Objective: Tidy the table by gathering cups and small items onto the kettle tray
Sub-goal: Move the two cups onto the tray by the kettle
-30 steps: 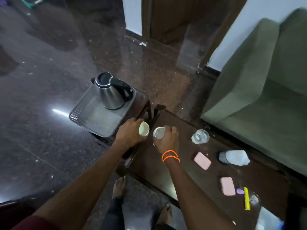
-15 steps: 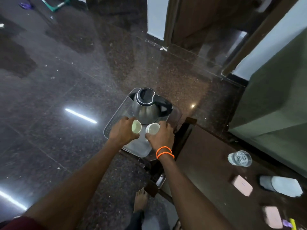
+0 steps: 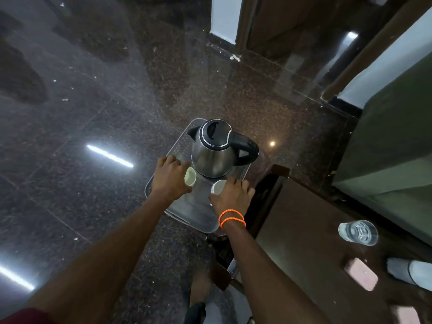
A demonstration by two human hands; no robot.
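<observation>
A steel kettle with a black handle stands at the far end of a grey tray. My left hand grips a small white cup just left of the kettle's base, low over the tray. My right hand, with orange bands at the wrist, is closed from above on a second white cup in front of the kettle. Whether the cups touch the tray I cannot tell. The two cups are a little apart.
The dark wooden table lies to the right, holding a clear glass, two pink bars and a white bottle on its side. A green sofa is beyond it. Polished dark floor surrounds the tray's stand.
Both hands have carried their cups from the table's edge leftward onto the tray area and lowered them beside the kettle. The hands have spread slightly apart.
</observation>
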